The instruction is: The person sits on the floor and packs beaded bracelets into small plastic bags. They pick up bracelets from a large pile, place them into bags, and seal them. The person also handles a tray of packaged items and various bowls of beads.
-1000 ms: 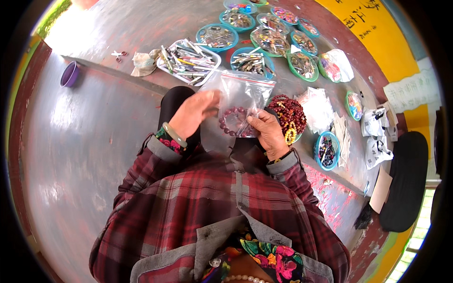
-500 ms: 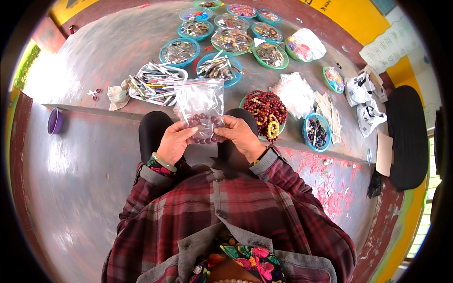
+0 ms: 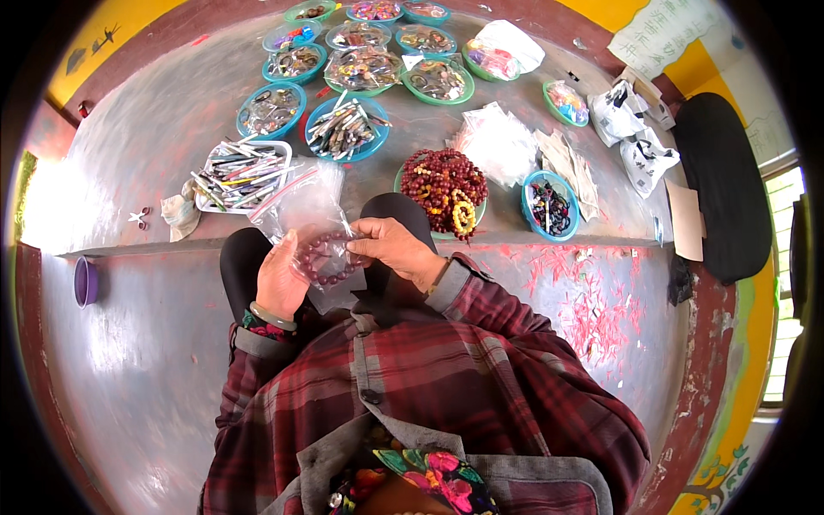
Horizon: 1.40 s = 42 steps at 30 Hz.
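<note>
Holding a dark red bead bracelet [image 3: 324,260] against a clear plastic bag [image 3: 302,206], both hands meet above the person's lap, at the near edge of the raised floor step [image 3: 154,246]. The left hand [image 3: 281,283] cups bag and beads from below, fingers curled shut around them; the right hand [image 3: 396,251] pinches the bracelet's right side between thumb and fingertips. The bag looks thin, limp and slippery, so its mouth is probably the place to grip; the beads seem hard, light and free to roll on their string. Wrists bend inward. A bowl of red beads [image 3: 444,182] sits just beyond.
</note>
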Each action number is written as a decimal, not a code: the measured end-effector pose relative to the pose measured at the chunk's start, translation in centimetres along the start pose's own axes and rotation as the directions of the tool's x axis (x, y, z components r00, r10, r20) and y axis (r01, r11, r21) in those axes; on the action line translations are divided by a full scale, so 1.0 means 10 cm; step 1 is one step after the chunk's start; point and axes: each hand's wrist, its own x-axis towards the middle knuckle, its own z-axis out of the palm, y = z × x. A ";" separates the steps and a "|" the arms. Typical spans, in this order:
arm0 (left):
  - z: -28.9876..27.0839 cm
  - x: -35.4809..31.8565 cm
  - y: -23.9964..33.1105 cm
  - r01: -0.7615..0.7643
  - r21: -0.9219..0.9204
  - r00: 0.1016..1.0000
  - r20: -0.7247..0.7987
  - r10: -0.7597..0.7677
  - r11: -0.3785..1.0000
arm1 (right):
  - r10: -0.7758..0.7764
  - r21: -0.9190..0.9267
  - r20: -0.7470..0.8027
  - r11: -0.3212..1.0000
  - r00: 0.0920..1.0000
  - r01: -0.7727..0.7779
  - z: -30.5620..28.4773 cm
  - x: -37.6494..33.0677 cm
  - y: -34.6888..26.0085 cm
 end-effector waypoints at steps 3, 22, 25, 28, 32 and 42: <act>0.01 0.03 0.00 0.017 -0.038 0.999 -0.030 -0.018 0.999 | -0.025 0.003 0.011 1.000 1.000 0.025 -0.09 0.05 0.09; -0.03 0.18 -0.12 0.028 0.005 0.999 -0.022 -0.027 1.000 | -0.190 -0.096 -0.225 0.980 0.956 0.172 -0.70 -0.30 -0.05; -0.06 0.19 -0.11 0.004 -0.002 0.999 -0.049 -0.004 1.000 | -0.271 -0.266 -0.563 0.954 0.781 0.140 -1.36 -0.46 0.03; -0.07 0.21 -0.11 -0.026 -0.009 0.996 -0.081 0.025 1.000 | -0.417 -0.480 -0.767 0.877 0.488 -0.004 -2.38 -0.78 0.46; -0.20 0.25 -0.11 -0.027 -0.024 0.996 -0.091 0.025 0.999 | -0.577 -0.621 -0.777 0.637 0.253 -0.457 -3.41 -1.45 0.79; -0.18 0.36 -0.14 0.012 0.038 0.993 -0.120 -0.007 0.999 | -0.418 -0.346 -0.897 0.460 0.144 -0.818 -4.34 -1.59 1.03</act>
